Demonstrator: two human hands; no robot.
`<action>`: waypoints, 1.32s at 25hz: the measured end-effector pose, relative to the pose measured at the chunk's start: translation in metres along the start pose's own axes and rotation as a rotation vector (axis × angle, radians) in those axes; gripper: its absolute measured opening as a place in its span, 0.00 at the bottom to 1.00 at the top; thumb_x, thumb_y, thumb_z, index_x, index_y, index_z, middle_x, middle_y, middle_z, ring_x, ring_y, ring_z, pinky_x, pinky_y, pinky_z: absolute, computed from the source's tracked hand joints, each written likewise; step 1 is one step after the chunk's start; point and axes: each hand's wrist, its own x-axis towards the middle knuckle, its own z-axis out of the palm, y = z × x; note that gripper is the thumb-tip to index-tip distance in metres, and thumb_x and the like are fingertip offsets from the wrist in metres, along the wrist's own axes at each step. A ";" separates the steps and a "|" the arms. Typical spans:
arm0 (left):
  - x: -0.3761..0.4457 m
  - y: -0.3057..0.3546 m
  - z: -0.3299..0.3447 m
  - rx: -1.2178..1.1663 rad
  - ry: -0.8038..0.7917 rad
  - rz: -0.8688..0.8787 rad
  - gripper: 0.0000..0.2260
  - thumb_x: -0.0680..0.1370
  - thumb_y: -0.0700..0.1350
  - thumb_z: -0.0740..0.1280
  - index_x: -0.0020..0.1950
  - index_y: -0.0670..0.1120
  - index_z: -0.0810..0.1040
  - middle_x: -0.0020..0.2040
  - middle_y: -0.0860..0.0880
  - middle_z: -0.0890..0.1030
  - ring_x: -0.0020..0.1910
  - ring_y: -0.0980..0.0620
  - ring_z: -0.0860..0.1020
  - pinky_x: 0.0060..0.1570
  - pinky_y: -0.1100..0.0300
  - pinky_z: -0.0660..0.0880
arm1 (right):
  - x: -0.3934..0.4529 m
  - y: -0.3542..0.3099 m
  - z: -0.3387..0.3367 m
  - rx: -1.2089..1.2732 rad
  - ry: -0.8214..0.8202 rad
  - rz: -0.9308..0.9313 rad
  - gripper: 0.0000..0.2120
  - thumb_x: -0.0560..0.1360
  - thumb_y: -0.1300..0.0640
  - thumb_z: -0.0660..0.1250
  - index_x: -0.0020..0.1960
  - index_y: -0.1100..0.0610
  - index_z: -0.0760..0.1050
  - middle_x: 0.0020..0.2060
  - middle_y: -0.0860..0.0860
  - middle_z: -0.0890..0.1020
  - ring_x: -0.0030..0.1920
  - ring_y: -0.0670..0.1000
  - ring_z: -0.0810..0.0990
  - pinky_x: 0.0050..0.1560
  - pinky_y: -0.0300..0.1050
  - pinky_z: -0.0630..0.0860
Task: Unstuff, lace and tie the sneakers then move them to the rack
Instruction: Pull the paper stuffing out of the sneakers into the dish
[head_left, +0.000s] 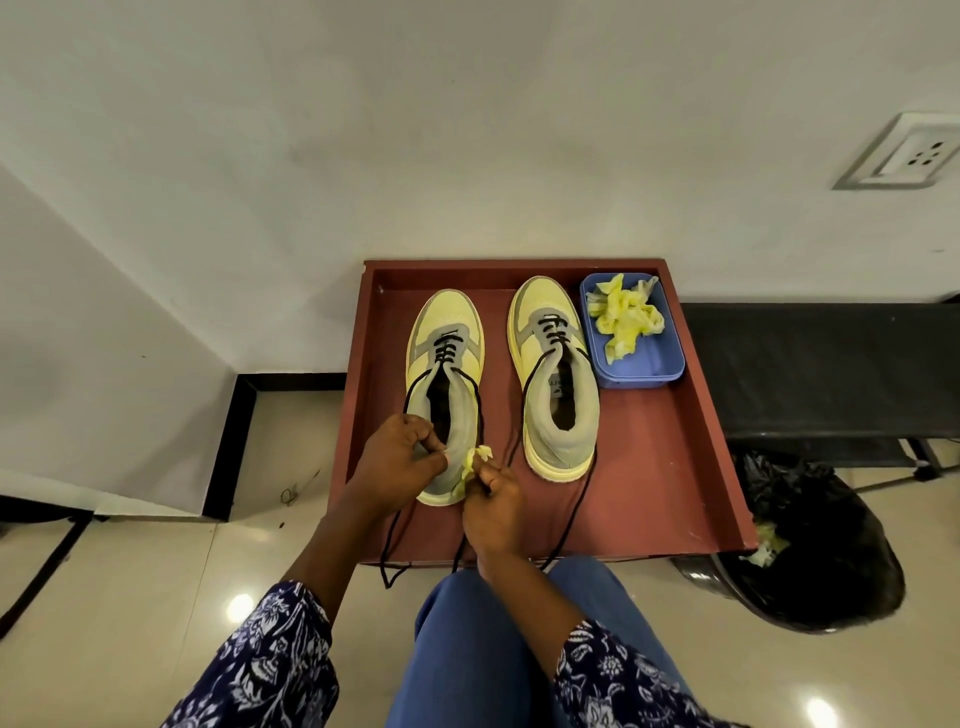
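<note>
Your right hand (493, 499) pinches yellow stuffing (474, 462); left hand (400, 452) clamps the sneaker (447, 374) heel. Unstuffing: next, bin (631, 332) it.

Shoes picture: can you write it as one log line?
step: unstuffing | left hand: holds left sneaker collar | right hand: grip on yellow paper | blue bin: paper inside | laces: untied

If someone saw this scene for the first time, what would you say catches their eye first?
Most striking is the pair of yellow-and-grey sneakers side by side in the red-brown tray against the wall: the left sneaker and the right sneaker, black laces trailing loose. Next, the left hand grips the left sneaker's heel while the right hand pinches a scrap of yellow paper. More crumpled yellow paper fills the blue box at the tray's far right corner.
</note>
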 end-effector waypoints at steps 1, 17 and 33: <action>0.001 0.001 -0.001 0.022 -0.014 0.005 0.01 0.72 0.38 0.69 0.41 0.43 0.78 0.51 0.50 0.72 0.51 0.54 0.71 0.48 0.64 0.67 | 0.004 -0.005 0.000 0.043 0.001 0.016 0.15 0.76 0.68 0.61 0.63 0.64 0.74 0.62 0.57 0.75 0.63 0.53 0.74 0.66 0.44 0.70; 0.002 -0.007 0.000 -0.058 -0.023 0.024 0.02 0.72 0.38 0.69 0.40 0.42 0.78 0.53 0.51 0.72 0.52 0.57 0.70 0.44 0.72 0.65 | 0.021 -0.033 -0.004 -0.324 -0.132 -0.299 0.19 0.77 0.69 0.55 0.67 0.62 0.70 0.67 0.55 0.70 0.67 0.53 0.69 0.61 0.26 0.58; 0.007 -0.009 -0.002 -0.126 -0.097 0.012 0.03 0.71 0.36 0.69 0.40 0.42 0.79 0.55 0.52 0.72 0.53 0.59 0.70 0.50 0.67 0.66 | 0.050 -0.057 0.001 -0.506 -0.202 -0.371 0.23 0.75 0.71 0.55 0.70 0.63 0.65 0.71 0.57 0.65 0.72 0.54 0.63 0.67 0.33 0.56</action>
